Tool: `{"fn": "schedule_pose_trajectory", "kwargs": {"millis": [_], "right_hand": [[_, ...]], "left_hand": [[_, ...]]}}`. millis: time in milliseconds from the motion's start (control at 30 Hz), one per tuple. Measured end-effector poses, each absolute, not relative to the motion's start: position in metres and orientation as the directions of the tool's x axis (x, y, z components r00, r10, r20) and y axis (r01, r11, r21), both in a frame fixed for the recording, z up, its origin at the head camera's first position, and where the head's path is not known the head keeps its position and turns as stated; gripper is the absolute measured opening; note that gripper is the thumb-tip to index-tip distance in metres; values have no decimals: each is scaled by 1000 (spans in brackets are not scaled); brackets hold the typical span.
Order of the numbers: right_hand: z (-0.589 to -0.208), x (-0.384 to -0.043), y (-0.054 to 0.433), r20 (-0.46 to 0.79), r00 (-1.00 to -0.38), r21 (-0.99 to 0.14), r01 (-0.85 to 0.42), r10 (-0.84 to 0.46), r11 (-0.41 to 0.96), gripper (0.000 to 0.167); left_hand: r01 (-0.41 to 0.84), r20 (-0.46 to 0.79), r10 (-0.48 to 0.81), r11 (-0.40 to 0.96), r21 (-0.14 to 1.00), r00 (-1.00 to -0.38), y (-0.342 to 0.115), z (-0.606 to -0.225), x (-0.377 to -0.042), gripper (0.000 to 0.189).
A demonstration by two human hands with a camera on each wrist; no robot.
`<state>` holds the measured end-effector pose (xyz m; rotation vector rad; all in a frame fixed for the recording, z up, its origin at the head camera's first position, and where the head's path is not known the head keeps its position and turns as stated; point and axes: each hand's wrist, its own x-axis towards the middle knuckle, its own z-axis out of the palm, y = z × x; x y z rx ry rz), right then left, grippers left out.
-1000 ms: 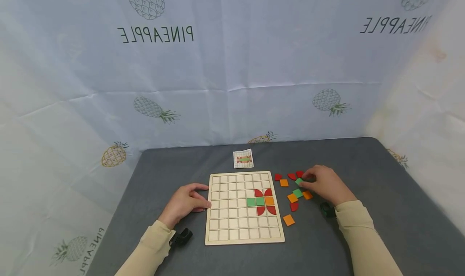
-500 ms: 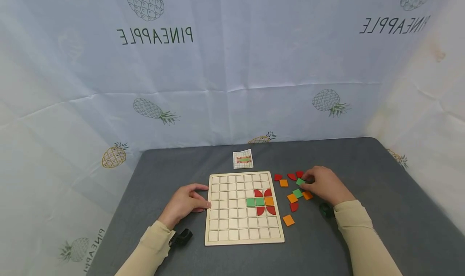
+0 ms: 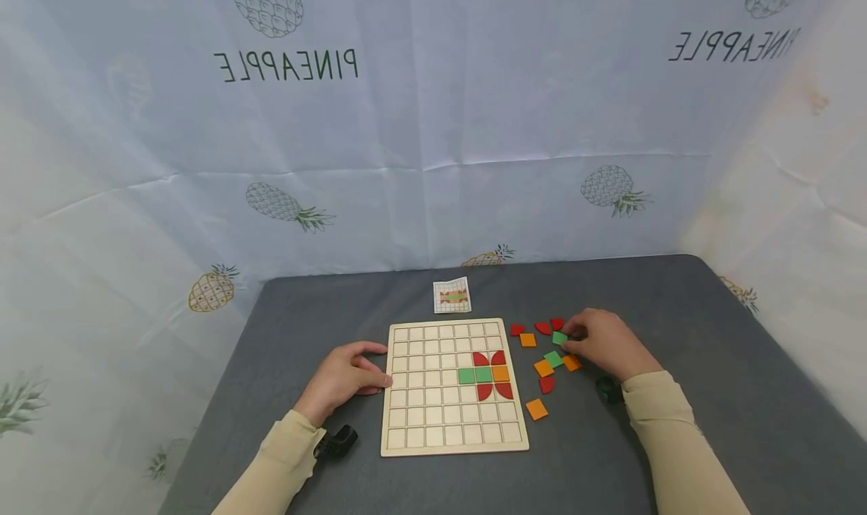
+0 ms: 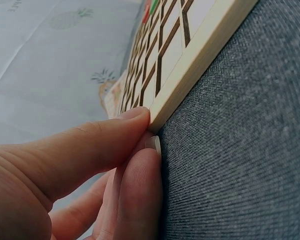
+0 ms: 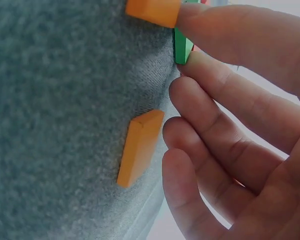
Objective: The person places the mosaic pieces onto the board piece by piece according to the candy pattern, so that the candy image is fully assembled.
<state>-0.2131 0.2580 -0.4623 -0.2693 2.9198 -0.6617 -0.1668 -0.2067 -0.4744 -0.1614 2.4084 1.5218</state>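
Observation:
A pale wooden grid board (image 3: pixel 425 415) lies flat on the table. Set in its right part are green square tiles (image 3: pixel 474 376), an orange square tile (image 3: pixel 500 373) and several red quarter-round tiles (image 3: pixel 504 391). At the board's left edge, my left hand (image 3: pixel 342 379) touches the rim with thumb and fingertips; in the left wrist view the thumb tip (image 4: pixel 137 115) presses the rim. My right hand (image 3: pixel 605 342), among loose tiles right of the board, pinches a green square tile (image 3: pixel 558 338) between thumb and index finger. The right wrist view shows that tile's green edge (image 5: pixel 182 47).
Loose orange square tiles (image 3: pixel 537 409), another green tile (image 3: pixel 553 359) and red quarter-round tiles (image 3: pixel 546 385) lie right of the board. Behind it is a small printed pattern card (image 3: pixel 451 295). A pineapple-print cloth (image 3: pixel 433 123) hangs beyond the dark grey table (image 3: pixel 325 312).
The green tile at my right fingertips has turned and shifted slightly to the right. My left hand and the board keep their places.

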Motion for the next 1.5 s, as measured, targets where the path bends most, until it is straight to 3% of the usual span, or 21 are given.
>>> {"fn": "schedule_pose_trajectory", "kwargs": {"millis": [200, 400, 967, 1233, 1500], "right_hand": [[-457, -210, 248, -80, -977, -450, -143, -199, 881, 24], [-453, -205, 220, -35, -963, -471, -220, -267, 854, 22], [-451, -186, 110, 68, -841, -485, -498, -536, 720, 10], [-459, -181, 96, 75, -802, -394, -570, -593, 721, 10], [-464, -178, 96, 101, -788, -392, -593, -608, 704, 12]], "left_hand": [[-246, -301, 62, 434, 867, -951, -208, -474, -168, 62], [-250, -301, 55, 429, 868, -952, -208, -473, -169, 61], [-238, -292, 73, 411, 880, -954, -209, -477, -165, 61], [-242, -293, 65, 410, 879, -954, -206, -477, -163, 62], [-238, -290, 76, 395, 887, -954, -206, -478, -162, 61]]}}
